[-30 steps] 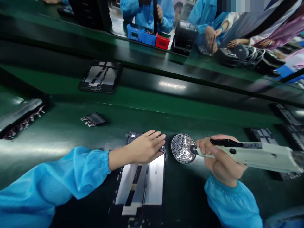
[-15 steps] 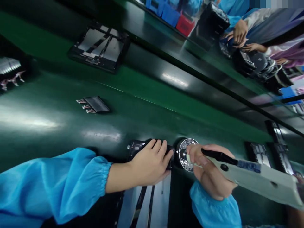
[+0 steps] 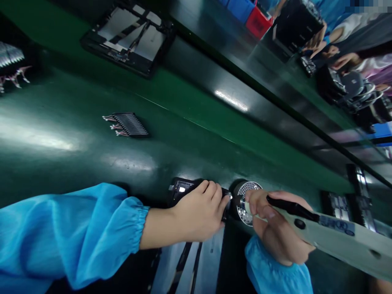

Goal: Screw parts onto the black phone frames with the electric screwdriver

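Observation:
My left hand point(image 3: 199, 212) lies flat on a black device frame point(image 3: 183, 188), its fingers curled toward the far edge and holding nothing. Silver sheets point(image 3: 208, 265) line the frame's near part. My right hand point(image 3: 275, 224) grips a pale electric screwdriver point(image 3: 337, 232) with a black strip along its top. The screwdriver's bit sits against a round perforated screw tray point(image 3: 249, 203), partly hidden by my fingers. The tray stands just beyond my left fingertips.
A green conveyor belt point(image 3: 92, 98) carries a black-and-silver panel point(image 3: 130, 38) and a black connector strip with pink-white wires point(image 3: 128, 124). More panels point(image 3: 339, 206) lie to the right. Beyond a black rail, a co-worker's hands point(image 3: 315, 45) work near a red bin point(image 3: 259, 22).
The whole view has tilted clockwise. My left hand has slid right, closer to the screw tray, and the screwdriver bit has stayed at the tray.

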Demonstrator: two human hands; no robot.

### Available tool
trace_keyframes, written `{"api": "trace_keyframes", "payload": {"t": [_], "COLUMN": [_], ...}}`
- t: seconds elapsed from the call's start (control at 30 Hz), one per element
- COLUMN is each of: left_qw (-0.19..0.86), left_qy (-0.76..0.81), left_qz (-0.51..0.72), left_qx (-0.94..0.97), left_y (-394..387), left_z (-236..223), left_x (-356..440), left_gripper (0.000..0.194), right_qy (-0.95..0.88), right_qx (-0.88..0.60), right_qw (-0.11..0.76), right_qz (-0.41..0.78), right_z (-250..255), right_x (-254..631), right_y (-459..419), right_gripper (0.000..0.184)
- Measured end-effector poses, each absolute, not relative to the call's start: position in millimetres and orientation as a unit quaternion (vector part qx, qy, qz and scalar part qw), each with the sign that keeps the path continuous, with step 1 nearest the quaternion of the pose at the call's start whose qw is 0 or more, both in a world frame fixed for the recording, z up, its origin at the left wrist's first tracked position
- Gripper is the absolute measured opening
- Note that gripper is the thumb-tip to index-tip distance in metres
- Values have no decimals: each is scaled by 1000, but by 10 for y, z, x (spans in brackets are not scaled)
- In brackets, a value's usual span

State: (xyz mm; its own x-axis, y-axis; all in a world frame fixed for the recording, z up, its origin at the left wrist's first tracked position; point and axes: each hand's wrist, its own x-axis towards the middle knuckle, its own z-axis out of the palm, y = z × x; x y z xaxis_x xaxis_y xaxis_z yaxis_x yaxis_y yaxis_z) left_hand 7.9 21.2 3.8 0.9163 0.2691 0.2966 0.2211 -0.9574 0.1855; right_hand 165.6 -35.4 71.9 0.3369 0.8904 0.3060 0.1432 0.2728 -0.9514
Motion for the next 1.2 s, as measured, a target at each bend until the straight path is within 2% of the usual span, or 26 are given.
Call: {"api": "trace_keyframes", "payload": {"t": [0.13,0.3,0.53,0.67,0.83,1.07,1.2], "left_qw": [77,73,60,71,106,98,88], "left_qy": [123,122,118,115,119,116,112], "left_qz": [152,148,157,159,156,145,142], "left_qx": [978,979,979,978,975,978,980], "left_y": [226,233,225,237,280,317,316], "left_z": [55,69,55,50,82,99,108], "left_x": [75,77,71,66,65,73,67], "left_gripper": [56,58,56,55,58,53,53], "right_qy": [-510,-465,-457,-460,-471,-441,-441], "right_qx": [-509,-526,-519,-506,-500,-534,-532], "right_qw": [627,642,658,672,677,692,688], "right_qz": [296,308,298,283,264,205,222], "right_z": [694,688,637,626,722,608,545], "right_x": [1674,1630,1615,1618,1805,1917,1851], "right_y": [-343,-336,-308,-277,-471,-762,-728], "right_gripper": [29,18,16,18,30,26,25]}}
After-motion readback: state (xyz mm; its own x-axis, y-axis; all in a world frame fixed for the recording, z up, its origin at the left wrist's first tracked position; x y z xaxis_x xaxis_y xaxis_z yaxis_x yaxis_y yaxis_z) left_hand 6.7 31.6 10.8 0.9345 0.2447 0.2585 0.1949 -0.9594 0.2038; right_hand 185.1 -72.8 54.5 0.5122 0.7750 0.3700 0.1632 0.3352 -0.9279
